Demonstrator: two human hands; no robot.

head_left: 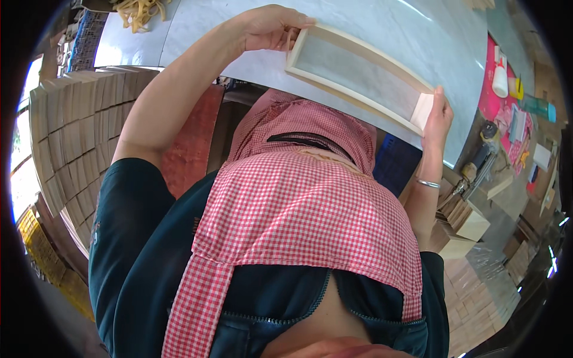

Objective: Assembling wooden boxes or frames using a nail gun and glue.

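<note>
A long, shallow rectangular frame of pale wood (349, 98) is held tilted over the near edge of the grey marbled table (462, 59). Its inside looks greyish; whether a clear panel fills it or the tabletop shows through, I cannot tell. My left hand (274, 28) grips the left end of the frame, with the thumb on the top corner and the fingers curled behind. At the opposite end my right hand (439, 116) clasps the short side, its fingers partly hidden behind the wood.
Rubber bands (139, 13) lie at the table's far left. Stacked wooden pieces (83, 131) rise beside my left arm, above a yellow crate (45, 250). To the right are a white bottle (500, 80), a teal bottle (539, 108) and a box of wood pieces (468, 224).
</note>
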